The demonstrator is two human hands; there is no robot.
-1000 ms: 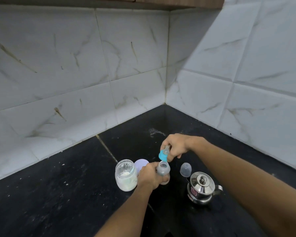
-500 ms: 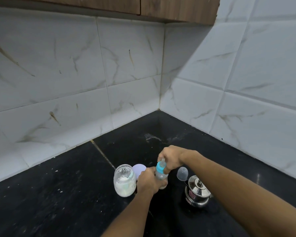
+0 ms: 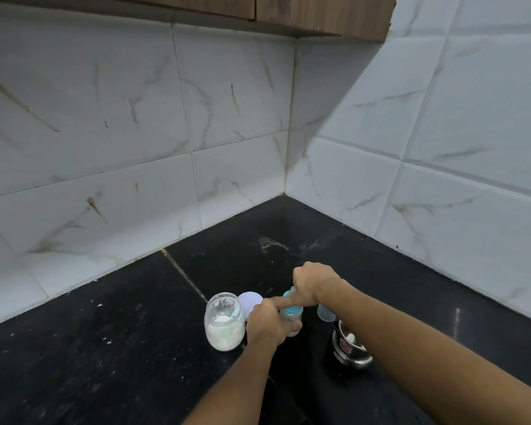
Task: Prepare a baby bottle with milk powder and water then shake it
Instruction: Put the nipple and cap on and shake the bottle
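Bottle (image 3: 288, 318), small, clear plastic: upright on black desk (image 3: 135, 348), between powder jar (image 3: 224, 325) and steel pot (image 3: 350, 348). Left hand (image 3: 265, 325), grip wrapped round body; right hand (image 3: 311, 283), grip curled over teal collar (image 3: 292, 309). Probably light, smooth, easily tipped; hold body, twist collar.

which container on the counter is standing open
The glass jar of white powder, leftmost of the three: its mouth is bare. The baby bottle carries its blue cap, and the steel pot looks lidded.
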